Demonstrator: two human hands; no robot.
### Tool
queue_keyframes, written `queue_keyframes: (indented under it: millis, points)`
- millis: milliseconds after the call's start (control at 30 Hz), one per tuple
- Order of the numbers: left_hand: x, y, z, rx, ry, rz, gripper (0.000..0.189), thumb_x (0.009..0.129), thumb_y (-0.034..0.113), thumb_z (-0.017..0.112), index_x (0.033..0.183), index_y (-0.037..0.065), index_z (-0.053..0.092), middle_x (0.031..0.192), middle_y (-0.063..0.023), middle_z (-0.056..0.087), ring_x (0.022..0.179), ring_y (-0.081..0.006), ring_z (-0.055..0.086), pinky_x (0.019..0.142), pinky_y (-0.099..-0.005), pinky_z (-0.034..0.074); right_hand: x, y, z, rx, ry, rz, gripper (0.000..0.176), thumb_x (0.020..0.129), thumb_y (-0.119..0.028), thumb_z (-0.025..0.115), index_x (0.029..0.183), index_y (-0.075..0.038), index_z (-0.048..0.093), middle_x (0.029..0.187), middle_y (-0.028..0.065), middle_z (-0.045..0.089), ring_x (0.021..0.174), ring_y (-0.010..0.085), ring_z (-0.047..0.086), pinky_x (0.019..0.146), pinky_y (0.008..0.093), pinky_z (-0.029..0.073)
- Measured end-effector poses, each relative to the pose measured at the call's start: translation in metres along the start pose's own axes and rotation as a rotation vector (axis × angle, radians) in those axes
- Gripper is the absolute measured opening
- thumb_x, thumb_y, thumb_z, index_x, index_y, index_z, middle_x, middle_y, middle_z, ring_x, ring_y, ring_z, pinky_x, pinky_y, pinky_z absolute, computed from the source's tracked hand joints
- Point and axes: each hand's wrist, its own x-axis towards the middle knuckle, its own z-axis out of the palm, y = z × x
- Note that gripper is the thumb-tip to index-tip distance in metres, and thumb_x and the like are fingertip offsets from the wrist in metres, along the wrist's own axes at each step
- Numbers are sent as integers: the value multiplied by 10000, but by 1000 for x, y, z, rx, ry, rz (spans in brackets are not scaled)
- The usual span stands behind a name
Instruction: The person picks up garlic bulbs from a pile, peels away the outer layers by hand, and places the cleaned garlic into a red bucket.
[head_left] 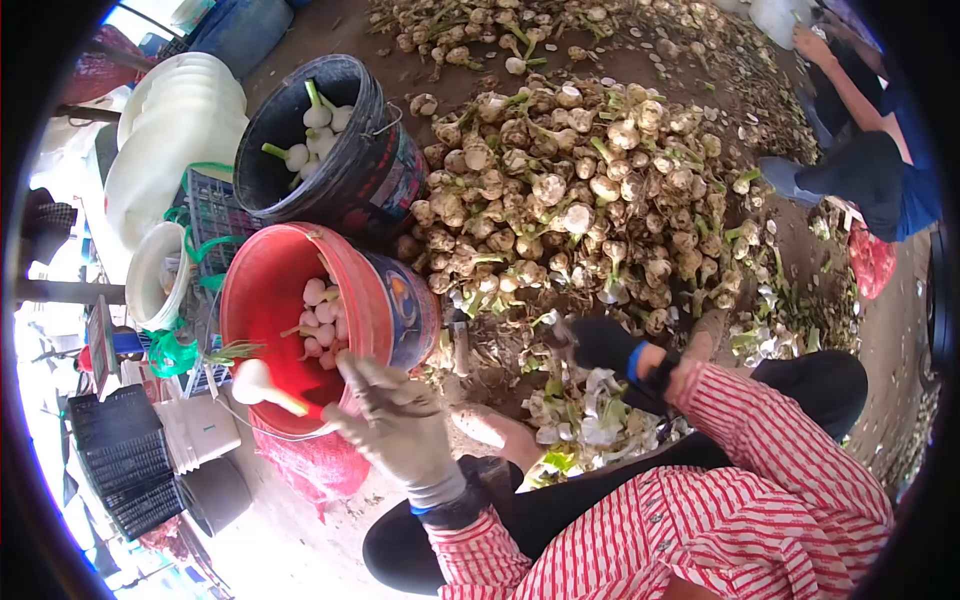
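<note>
A white-gloved left hand, my left hand (395,430), is at the near edge of the red bucket (382,315), fingers spread. Just off its fingertips, over the bucket's rim, is a clean white garlic bulb (258,383) with its stem toward the hand. Pinkish-looking peeled bulbs (323,320) lie inside the bucket. My right hand (605,348), in a dark glove, is closed at the front of the heap of unpeeled garlic (560,200); what it grips is too blurred to name. Below it lie loose garlic skins (590,410).
Behind the red bucket is a black bucket (385,170) with white bulbs. Crates (120,460), a pale tub (158,275) and stacked white basins (180,130) are at the left. Another person's leg (850,170) and arm are at the upper right.
</note>
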Motion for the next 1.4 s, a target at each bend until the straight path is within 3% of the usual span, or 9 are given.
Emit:
queue_keyframes:
  millis: [167, 267, 367, 467, 767, 967, 1167, 1233, 1400]
  points:
    - [-1, -60, -23, 437, 340, -194, 411, 881, 387, 485, 1158, 84, 511, 962, -61, 577, 832, -156, 549, 716, -253, 469, 115, 2, 0, -169, 591, -148, 317, 696, -162, 616, 992, -62, 562, 808, 161, 586, 723, 338, 587, 630, 420, 476]
    - [-3, -75, -37, 623, 360, -310, 481, 843, 212, 573, 1268, 56, 410, 1099, -83, 528, 958, -170, 509, 840, -278, 429, 133, 22, 3, -36, 445, -110, 191, 701, -149, 590, 871, -60, 588, 762, 172, 583, 686, 368, 571, 609, 416, 462]
    - [-1, -91, -63, 1016, 297, -181, 473, 819, 99, 583, 1259, 39, 420, 1092, -82, 552, 957, -212, 545, 848, -304, 443, 99, -7, -28, 505, 111, 230, 127, 811, -140, 543, 845, -22, 575, 712, 87, 578, 636, 175, 554, 583, 314, 443]
    - [1, -104, -91, 1305, 132, -11, 586, 738, 44, 654, 1274, 45, 418, 1184, -120, 516, 1068, -260, 505, 941, -328, 380, 54, -25, -28, 1030, -19, 53, 221, 876, -199, 531, 1010, -28, 568, 841, -1, 565, 783, 66, 497, 682, 248, 427]
    - [-15, -105, -64, 1537, -66, 135, 479, 711, -4, 687, 1152, -18, 501, 1028, -52, 546, 908, -129, 536, 816, -232, 448, 2, -52, -64, 509, 155, -333, 342, 876, -295, 538, 1130, -66, 546, 988, 97, 596, 887, 148, 572, 791, 314, 458]
    - [-23, -104, -49, 957, 80, -216, 511, 699, -42, 667, 1177, 18, 497, 1048, -51, 542, 893, -103, 535, 728, -255, 488, -17, -44, -69, 1000, -72, -91, 273, 866, -207, 559, 1088, -48, 561, 907, 93, 611, 826, 120, 566, 722, 284, 456]
    - [-29, -107, -49, 194, 156, -486, 474, 849, 416, 499, 1166, 63, 504, 931, -119, 605, 780, -216, 543, 580, -309, 436, -37, -55, -78, 682, 63, -134, 308, 839, -142, 583, 1121, -34, 525, 942, 81, 593, 766, 144, 586, 726, 278, 473]
    - [-30, -110, -49, 106, 148, -530, 448, 850, 431, 490, 1114, 70, 514, 925, -116, 607, 768, -220, 540, 580, -307, 410, -35, -52, -60, 1455, -124, -23, 352, 818, -86, 587, 1154, -32, 496, 969, 116, 579, 797, 170, 588, 741, 302, 471]
    - [-33, -104, -60, 195, 206, -657, 516, 863, 496, 447, 1135, 60, 489, 871, -81, 598, 688, -189, 593, 550, -253, 509, -44, -53, -41, 747, 441, -153, 431, 754, 1, 581, 1171, -32, 476, 964, 136, 575, 856, 228, 579, 750, 334, 466]
